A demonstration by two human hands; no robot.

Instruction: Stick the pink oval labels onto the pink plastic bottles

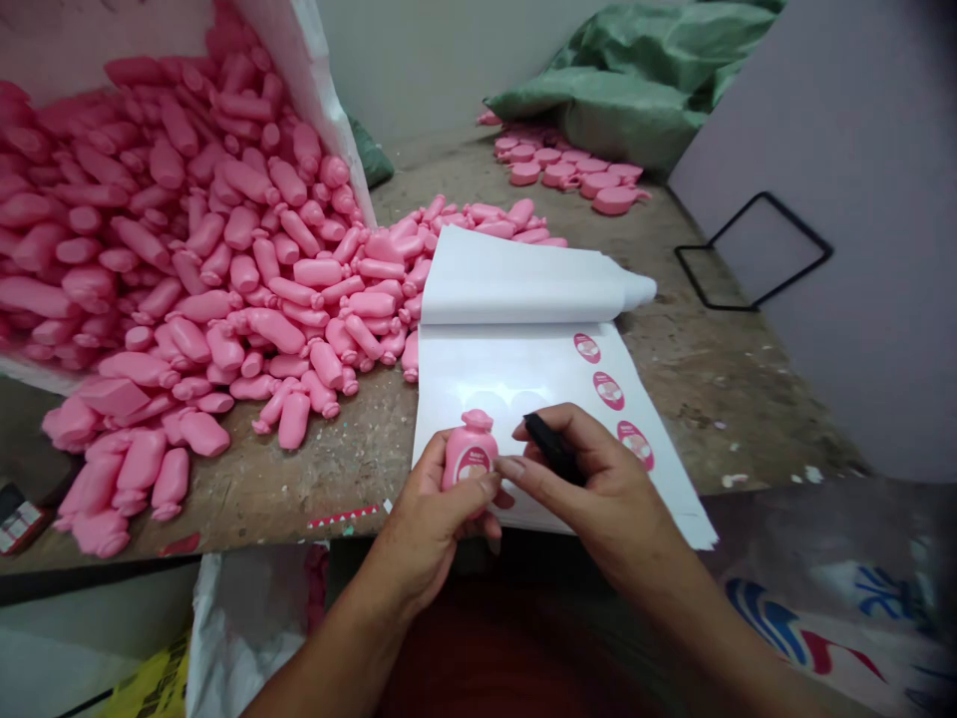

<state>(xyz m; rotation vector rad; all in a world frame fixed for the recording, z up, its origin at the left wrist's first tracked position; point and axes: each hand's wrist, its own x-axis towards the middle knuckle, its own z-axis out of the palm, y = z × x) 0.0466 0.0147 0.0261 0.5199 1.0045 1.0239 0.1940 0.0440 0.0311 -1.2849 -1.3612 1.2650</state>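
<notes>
My left hand (441,509) is closed around a small pink plastic bottle (471,444), which stands nearly upright with an oval "BABY" label on its front. Close by on the right, my right hand (590,469) grips a short black tool (551,447) whose kind I cannot make out. Its thumb reaches over to the edge of the bottle's label. Beneath both hands lies a stack of white sticker sheets (478,359), the top ones folded back. A column of oval pink stickers (609,390) runs down its right side.
A large white sack (310,60) at the left spills many pink bottles (246,179) across the worn wooden table (299,499). Round pink pieces (560,172) lie at the back by a green sack (635,90). At the right stands a black wire frame (755,249).
</notes>
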